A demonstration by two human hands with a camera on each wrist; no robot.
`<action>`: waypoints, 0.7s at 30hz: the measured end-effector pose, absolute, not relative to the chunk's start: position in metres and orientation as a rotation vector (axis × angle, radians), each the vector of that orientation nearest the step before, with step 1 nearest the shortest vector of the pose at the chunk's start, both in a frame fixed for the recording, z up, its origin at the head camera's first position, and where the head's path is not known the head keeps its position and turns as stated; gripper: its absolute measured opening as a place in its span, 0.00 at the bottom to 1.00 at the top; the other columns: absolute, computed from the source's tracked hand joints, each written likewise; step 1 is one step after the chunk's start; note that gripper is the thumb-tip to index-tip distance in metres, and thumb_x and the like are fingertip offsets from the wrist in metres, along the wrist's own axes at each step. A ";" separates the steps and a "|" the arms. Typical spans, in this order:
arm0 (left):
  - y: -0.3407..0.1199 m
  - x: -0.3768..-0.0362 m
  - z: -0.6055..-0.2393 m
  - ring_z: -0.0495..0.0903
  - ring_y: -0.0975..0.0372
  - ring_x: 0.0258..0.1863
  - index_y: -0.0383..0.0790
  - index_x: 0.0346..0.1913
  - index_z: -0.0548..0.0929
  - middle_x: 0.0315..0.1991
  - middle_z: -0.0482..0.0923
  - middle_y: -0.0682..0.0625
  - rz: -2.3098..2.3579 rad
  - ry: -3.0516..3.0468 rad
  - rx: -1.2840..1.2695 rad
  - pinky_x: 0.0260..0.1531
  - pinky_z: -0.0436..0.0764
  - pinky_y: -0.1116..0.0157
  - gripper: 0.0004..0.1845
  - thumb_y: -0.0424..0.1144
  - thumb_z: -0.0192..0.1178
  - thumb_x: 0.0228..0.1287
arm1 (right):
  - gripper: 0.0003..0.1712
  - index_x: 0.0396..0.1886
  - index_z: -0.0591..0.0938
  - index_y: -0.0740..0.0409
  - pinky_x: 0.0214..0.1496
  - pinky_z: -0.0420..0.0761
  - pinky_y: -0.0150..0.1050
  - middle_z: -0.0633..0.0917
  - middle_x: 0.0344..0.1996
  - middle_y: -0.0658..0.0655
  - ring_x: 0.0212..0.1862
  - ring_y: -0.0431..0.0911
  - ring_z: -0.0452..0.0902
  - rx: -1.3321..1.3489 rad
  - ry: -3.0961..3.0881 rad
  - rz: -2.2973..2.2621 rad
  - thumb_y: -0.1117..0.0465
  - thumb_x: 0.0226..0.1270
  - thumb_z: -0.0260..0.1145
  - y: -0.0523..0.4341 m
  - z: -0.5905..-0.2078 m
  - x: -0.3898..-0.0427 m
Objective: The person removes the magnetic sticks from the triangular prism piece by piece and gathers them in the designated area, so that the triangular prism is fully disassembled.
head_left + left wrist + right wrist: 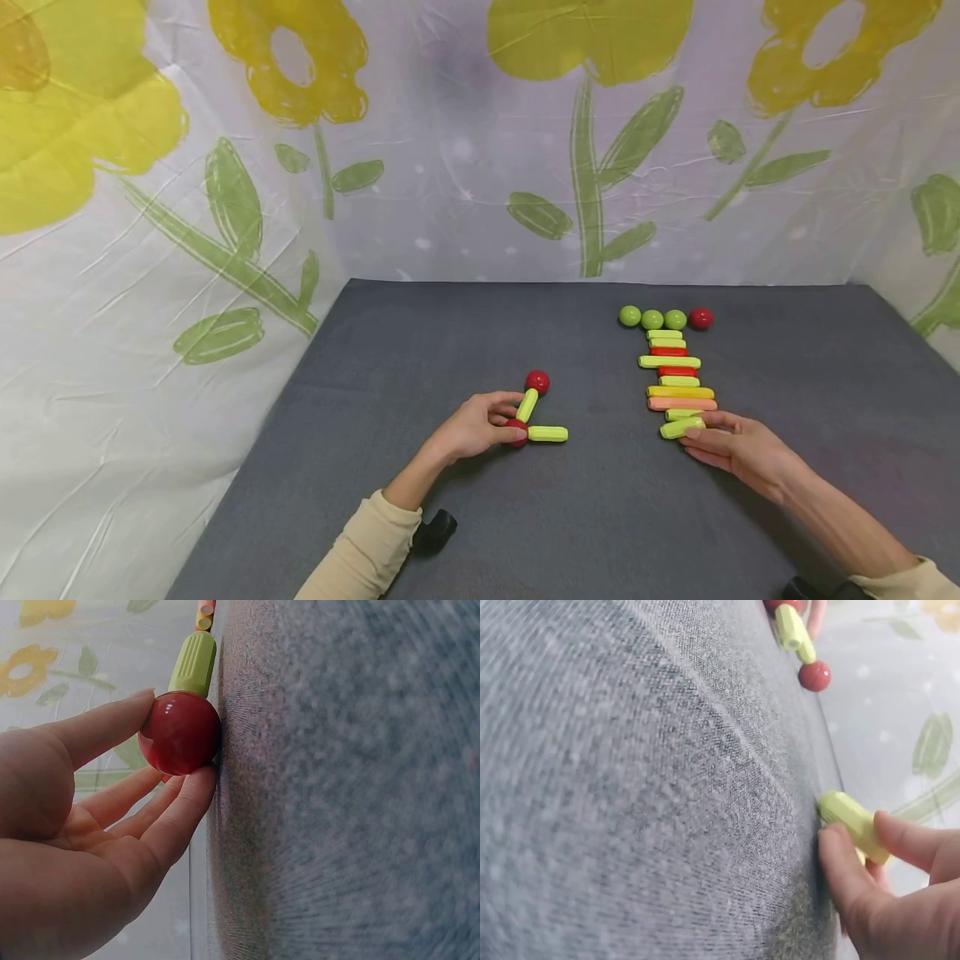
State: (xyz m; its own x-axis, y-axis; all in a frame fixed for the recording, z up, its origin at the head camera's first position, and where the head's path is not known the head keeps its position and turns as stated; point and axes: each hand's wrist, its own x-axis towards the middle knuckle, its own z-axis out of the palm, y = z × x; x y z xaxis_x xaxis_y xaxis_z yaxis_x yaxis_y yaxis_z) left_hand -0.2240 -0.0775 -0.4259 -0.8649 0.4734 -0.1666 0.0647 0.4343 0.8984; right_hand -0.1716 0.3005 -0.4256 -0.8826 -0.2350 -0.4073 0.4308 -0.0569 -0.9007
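Note:
My left hand (474,427) pinches a red ball (180,733) between thumb and fingers, low over the dark table. Two yellow-green rods meet this ball: one rod (548,434) points right, and the other (527,406) slants away to a second red ball (537,382) at its far end. On the right, my right hand (752,457) grips a loose yellow-green rod (681,428) by thumb and fingertips. That rod is at the near end of a column of rods, just in front of another yellow-green rod (678,414), which the fingers partly cover.
Several yellow-green, red, orange and pink rods (681,404) lie in a column on the grey table (600,517). Beyond them sit three green balls (652,320) and a red ball (701,318) in a row. Flower-printed sheets (465,208) hang around the table's back and sides.

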 end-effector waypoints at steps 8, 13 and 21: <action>-0.078 -0.223 -0.425 0.78 0.55 0.49 0.37 0.64 0.73 0.52 0.78 0.43 1.401 2.304 0.461 0.46 0.78 0.60 0.29 0.34 0.68 0.58 | 0.38 0.65 0.51 0.80 0.47 0.80 0.41 0.85 0.39 0.55 0.41 0.44 0.83 0.393 1.867 -1.893 0.65 0.70 0.61 0.303 -0.425 -0.167; -0.078 -0.224 -0.425 0.78 0.54 0.50 0.38 0.64 0.73 0.52 0.77 0.42 1.402 2.302 0.458 0.46 0.78 0.59 0.29 0.34 0.68 0.59 | 0.38 0.66 0.49 0.81 0.47 0.80 0.42 0.85 0.37 0.56 0.40 0.44 0.83 0.435 1.836 -1.930 0.65 0.71 0.59 0.304 -0.425 -0.165; -0.077 -0.226 -0.429 0.78 0.53 0.51 0.37 0.64 0.73 0.53 0.77 0.42 1.397 2.305 0.465 0.46 0.78 0.59 0.29 0.34 0.67 0.59 | 0.36 0.66 0.50 0.79 0.47 0.80 0.41 0.85 0.38 0.55 0.41 0.45 0.83 0.423 1.783 -2.000 0.66 0.71 0.58 0.306 -0.427 -0.164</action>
